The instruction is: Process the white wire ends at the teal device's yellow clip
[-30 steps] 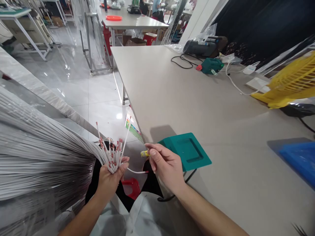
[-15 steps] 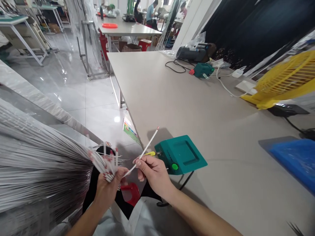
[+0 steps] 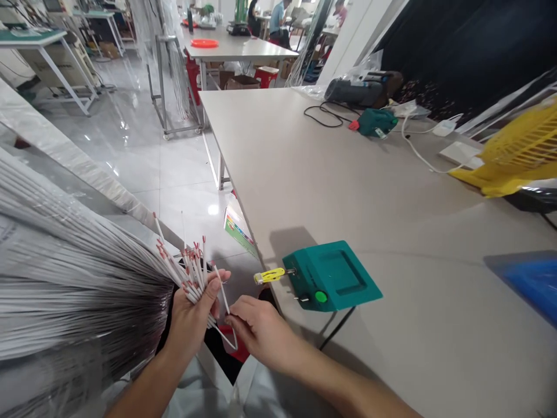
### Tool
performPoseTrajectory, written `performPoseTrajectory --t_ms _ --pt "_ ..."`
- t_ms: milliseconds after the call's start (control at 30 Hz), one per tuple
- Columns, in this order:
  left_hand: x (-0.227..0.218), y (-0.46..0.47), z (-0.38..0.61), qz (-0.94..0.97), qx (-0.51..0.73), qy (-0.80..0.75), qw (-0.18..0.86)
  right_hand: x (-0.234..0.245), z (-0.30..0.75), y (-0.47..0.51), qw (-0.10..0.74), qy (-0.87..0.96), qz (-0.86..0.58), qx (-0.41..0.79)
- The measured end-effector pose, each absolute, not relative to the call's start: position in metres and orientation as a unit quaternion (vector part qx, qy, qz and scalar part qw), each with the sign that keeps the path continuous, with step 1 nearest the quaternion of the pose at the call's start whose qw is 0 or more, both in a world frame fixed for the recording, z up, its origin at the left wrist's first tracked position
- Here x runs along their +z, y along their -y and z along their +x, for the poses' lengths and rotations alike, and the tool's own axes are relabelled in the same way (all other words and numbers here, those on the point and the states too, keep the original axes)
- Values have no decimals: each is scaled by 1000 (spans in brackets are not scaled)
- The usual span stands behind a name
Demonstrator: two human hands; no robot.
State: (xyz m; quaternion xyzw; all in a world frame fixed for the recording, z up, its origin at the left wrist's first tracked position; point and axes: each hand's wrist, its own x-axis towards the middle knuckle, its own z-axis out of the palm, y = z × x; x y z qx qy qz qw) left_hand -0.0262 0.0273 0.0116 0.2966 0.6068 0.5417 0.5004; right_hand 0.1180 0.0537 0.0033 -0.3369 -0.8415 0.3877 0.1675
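Head view. Possible fault: white wire (image 3: 225, 301), bent into a loop at lower centre, liable to spring loose under a weak pinch; also, wires of the red-tipped bundle (image 3: 195, 278), lower left of centre, liable to slip out under a slackened grip. Left hand (image 3: 189, 316): wrapped round the bundle, thumb at its right side. Right hand (image 3: 263, 331): lower centre, forearm (image 3: 331, 374) from lower right, fingertips pinched on the looped wire. Green box (image 3: 333, 273): on table (image 3: 413, 220), lower right of centre.

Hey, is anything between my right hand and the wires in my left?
One bent white wire, at your right hand, lies between it and the wire bundle in your left hand; nothing else visible does.
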Motion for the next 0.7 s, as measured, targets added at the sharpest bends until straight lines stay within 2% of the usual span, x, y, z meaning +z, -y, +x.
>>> performPoseTrajectory --t_ms 233,300,400,467,700 --pt "36 -34 -24 292 515 -634 498 -5 116 -54 145 852 -305 400" --pt "30 -32 -24 291 510 -641 495 0 120 -56 198 831 -323 407" --pt "16 -27 -23 279 514 -644 492 11 124 -61 336 769 -372 397" --pt "10 -24 -22 286 503 -651 491 15 124 -65 395 736 -390 389" --pt "16 -27 -7 318 472 -659 492 12 120 -66 409 723 -406 381"
